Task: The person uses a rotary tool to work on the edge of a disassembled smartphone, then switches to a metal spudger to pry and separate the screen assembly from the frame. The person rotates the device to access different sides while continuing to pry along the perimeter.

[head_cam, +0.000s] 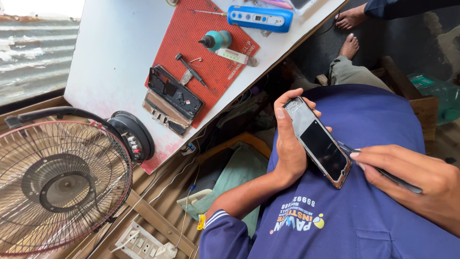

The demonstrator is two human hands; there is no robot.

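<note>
My left hand (289, 139) grips a small phone (318, 140) with a dark screen and a metal frame, held over my blue shirt. My right hand (412, 180) pinches a thin dark tool (390, 175) whose tip touches the phone's right edge near its lower end. On the white table (115, 48) a red work mat (191, 33) carries an opened phone body (175, 93), a flat brown part (160, 115) beside it, tweezers (190, 69) and a teal bottle (215, 40).
A blue device (259, 18) and a screwdriver (207, 12) lie at the mat's far end. A table fan (62, 184) stands at the left beside a wall switch plate (139, 242). Bare feet (350, 45) show past the table, and a green plastic bottle (441, 96) stands at right.
</note>
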